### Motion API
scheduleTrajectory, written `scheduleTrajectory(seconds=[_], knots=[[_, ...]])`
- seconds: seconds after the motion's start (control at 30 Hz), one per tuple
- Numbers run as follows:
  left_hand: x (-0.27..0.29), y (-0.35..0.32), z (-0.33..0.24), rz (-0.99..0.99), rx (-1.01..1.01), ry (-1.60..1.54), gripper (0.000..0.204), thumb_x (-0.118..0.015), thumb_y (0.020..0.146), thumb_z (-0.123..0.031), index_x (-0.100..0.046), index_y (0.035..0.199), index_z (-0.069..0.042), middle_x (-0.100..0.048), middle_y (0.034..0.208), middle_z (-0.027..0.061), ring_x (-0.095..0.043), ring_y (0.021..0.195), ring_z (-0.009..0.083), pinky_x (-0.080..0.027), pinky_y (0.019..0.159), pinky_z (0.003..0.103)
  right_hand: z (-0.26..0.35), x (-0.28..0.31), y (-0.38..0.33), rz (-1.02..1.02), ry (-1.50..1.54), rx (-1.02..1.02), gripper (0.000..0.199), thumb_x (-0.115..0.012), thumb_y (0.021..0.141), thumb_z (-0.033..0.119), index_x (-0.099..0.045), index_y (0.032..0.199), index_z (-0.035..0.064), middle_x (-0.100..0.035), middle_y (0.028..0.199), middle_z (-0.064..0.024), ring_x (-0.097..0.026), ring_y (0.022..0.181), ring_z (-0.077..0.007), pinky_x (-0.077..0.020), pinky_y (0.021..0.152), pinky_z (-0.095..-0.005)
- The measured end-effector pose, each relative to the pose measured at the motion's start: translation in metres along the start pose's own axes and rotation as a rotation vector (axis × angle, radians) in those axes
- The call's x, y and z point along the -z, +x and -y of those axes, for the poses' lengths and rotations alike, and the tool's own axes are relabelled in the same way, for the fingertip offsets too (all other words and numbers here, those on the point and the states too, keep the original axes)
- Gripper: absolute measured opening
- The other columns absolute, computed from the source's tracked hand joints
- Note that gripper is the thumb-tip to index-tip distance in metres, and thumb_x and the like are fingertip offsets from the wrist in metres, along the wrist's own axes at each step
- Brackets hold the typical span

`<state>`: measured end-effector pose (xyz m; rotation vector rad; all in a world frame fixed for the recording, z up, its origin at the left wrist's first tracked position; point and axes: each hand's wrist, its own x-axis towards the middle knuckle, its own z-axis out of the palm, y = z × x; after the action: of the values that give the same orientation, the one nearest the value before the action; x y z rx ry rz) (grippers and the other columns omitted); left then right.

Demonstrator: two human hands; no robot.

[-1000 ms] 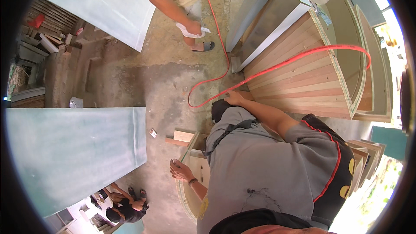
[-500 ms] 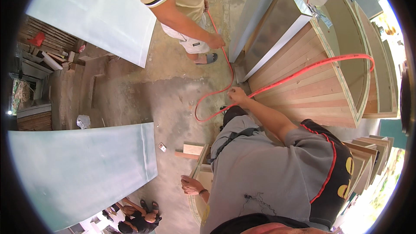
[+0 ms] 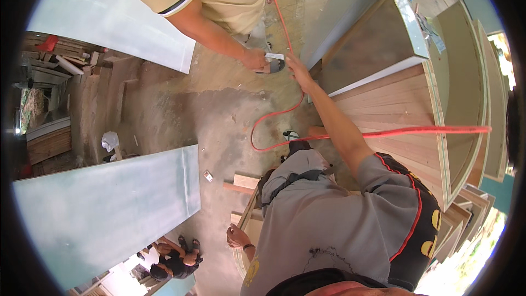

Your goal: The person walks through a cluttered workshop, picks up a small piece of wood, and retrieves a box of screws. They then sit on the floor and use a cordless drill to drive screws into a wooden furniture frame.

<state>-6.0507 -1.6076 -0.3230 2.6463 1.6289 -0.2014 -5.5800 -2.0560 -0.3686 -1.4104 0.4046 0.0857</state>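
Note:
My left hand [image 3: 237, 237] is closed on the edge of a wooden panel [image 3: 249, 207] beside my body. My right arm stretches forward, and my right hand [image 3: 299, 72] has its fingers extended near a co-worker's hand [image 3: 254, 59]. A small white flat thing [image 3: 274, 56] shows at that person's fingers, just left of my fingertips; its kind is unclear. A red hose [image 3: 279, 114] runs from the co-worker's other hand, passes behind my right hand, curls over the floor and crosses under my forearm to the right.
Curved wooden cabinet pieces [image 3: 378, 104] and a grey panelled unit [image 3: 370, 49] stand at right. Pale coated boards [image 3: 109, 208] lie at left, beyond them scrap wood [image 3: 52, 145]. Wood offcuts [image 3: 246, 181] and a small box [image 3: 207, 175] lie on the floor. Another person [image 3: 178, 263] sits lower left.
My right hand has moved forward, away from the hose's lower loop, to beside the co-worker's hand. That hand has left the hose and shifted left. My left hand still grips the panel.

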Motion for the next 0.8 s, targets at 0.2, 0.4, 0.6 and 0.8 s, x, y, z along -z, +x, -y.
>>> scheduleTrajectory(seconds=[0.2, 0.4, 0.6, 0.8], knots=[[-0.017, 0.009, 0.003, 0.002, 0.055, 0.029, 0.049, -0.054, 0.088, -0.054, -0.066, 0.111, -0.012, -0.066, 0.104, 0.0052, -0.055, 0.107, 0.0265, -0.034, 0.100, 0.045, -0.005, -0.016, 0.032, 0.030, 0.160, -0.321, 0.062, -0.050, 0.093, 0.048, -0.035, 0.146, 0.0193, -0.049, 0.132, -0.0079, -0.049, 0.116, -0.0230, -0.0408, 0.094, -0.0402], [-0.018, 0.009, 0.004, 0.015, 0.129, 0.083, 0.045, -0.055, 0.087, -0.051, -0.067, 0.109, -0.014, -0.067, 0.104, 0.0042, -0.056, 0.105, 0.0273, -0.037, 0.098, 0.044, -0.016, -0.036, 0.037, -0.380, 0.005, -0.254, 0.052, -0.060, 0.089, 0.041, -0.049, 0.133, 0.0166, -0.056, 0.123, -0.0095, -0.055, 0.109, -0.0191, -0.0470, 0.086, -0.0400], [-0.019, 0.012, -0.005, 0.024, 0.114, 0.114, 0.040, -0.055, 0.087, -0.046, -0.068, 0.108, -0.014, -0.068, 0.105, 0.0037, -0.058, 0.103, 0.0275, -0.038, 0.096, 0.043, -0.026, -0.010, 0.019, -0.056, 0.112, -0.252, 0.036, -0.066, 0.087, 0.029, -0.061, 0.116, 0.0087, -0.065, 0.102, -0.0039, -0.060, 0.093, -0.0135, -0.0481, 0.079, -0.0309], [-0.011, 0.010, -0.010, 0.002, 0.140, 0.050, 0.031, -0.053, 0.088, -0.039, -0.073, 0.095, -0.016, -0.070, 0.096, 0.0054, -0.061, 0.094, 0.0308, -0.041, 0.090, 0.046, 0.001, -0.008, -0.022, -0.126, 0.105, -0.172, 0.026, -0.070, 0.084, 0.025, -0.066, 0.103, 0.0080, -0.064, 0.088, 0.0004, -0.058, 0.077, -0.0083, -0.0497, 0.074, -0.0267]])
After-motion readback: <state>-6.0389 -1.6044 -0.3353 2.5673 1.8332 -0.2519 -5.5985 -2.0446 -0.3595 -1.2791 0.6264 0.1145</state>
